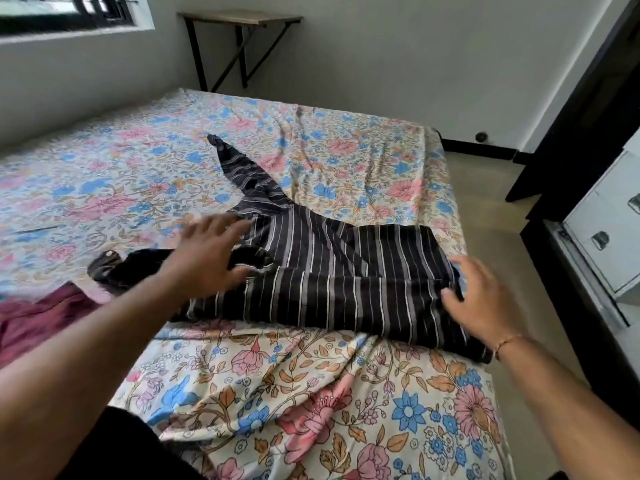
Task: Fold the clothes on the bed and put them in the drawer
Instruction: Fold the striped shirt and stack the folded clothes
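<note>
Striped garment [332, 282] on bed [311, 393], second garment [45, 313] to its left, drawers [609, 223] right

Before you: a shirt [332, 271], black with thin white and grey stripes. Your bed sheet [277, 393], cream with pink and blue flowers and tan-orange leaves. A cloth [41, 317] at your left, plain maroon. A dark garment [135, 265] beside it, black. Your drawer unit [602, 223], white. The wall shelf [242, 19], brown top on black legs. The walls [381, 64], pale grey.
</note>
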### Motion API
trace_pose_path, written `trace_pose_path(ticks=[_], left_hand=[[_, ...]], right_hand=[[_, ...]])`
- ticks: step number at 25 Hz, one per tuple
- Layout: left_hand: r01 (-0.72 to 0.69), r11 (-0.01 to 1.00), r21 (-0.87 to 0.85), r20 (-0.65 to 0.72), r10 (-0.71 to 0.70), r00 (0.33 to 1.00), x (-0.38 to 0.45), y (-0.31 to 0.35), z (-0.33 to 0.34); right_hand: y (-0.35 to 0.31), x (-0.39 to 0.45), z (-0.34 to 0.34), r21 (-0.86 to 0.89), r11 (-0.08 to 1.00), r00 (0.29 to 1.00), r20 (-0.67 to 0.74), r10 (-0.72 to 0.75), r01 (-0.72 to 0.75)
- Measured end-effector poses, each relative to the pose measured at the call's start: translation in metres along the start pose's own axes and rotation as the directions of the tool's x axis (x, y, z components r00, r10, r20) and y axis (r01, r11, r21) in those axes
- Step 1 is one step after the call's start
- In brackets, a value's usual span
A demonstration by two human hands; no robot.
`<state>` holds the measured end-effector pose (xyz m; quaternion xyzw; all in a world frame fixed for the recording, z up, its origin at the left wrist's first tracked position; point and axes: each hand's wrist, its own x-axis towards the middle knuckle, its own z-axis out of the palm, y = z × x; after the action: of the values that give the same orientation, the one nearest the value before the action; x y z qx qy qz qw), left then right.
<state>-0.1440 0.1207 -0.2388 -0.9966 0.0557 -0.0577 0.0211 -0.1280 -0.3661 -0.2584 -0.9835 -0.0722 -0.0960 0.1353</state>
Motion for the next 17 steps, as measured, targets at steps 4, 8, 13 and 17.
trace_pose_path(ticks=[4, 8, 13, 17], left_hand=[[-0.415, 0.91, -0.014, 0.332, 0.396, 0.856, -0.041, 0.042, 0.043], [-0.308, 0.951, 0.022, 0.253, 0.292, 0.922, -0.035, 0.018, 0.05], [-0.243, 0.969, 0.043, 0.433, 0.201, 0.879, -0.03, 0.005, 0.044], [-0.142, 0.98, -0.141, 0.405, 0.188, 0.895, -0.023, 0.01, 0.032]], right_hand=[[0.0, -0.042, 0.027, -0.075, 0.945, 0.857, 0.449, -0.253, 0.318], [0.023, -0.036, 0.026, -0.144, 0.957, 0.818, 0.561, -0.131, 0.252], [0.017, -0.032, 0.029, -0.16, 0.952, 0.881, 0.443, -0.167, 0.262], [0.012, -0.032, 0.016, -0.133, 0.96, 0.888, 0.428, -0.168, 0.246]])
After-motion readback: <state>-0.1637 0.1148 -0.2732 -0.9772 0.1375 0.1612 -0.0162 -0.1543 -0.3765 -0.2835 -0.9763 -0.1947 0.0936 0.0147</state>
